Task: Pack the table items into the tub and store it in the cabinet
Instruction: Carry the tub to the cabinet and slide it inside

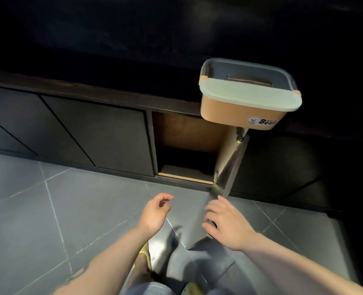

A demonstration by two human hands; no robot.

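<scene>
A tan tub (238,116) with a pale green lid and a "Bear" sticker stands on the dark countertop, jutting over its front edge. Right below it one cabinet compartment (187,150) stands open, dark and brown inside. Its door (225,179) swings out toward me. My right hand (227,222) has its fingers on the door's outer edge. To the left of the door my left hand (157,211) hovers over the floor, fingers loosely curled and holding nothing.
Shut dark cabinet doors (95,133) run along to the left of the open compartment, and more dark fronts lie to the right. Grey floor tiles (48,209) spread below. My legs and yellow footwear (144,254) show at the bottom.
</scene>
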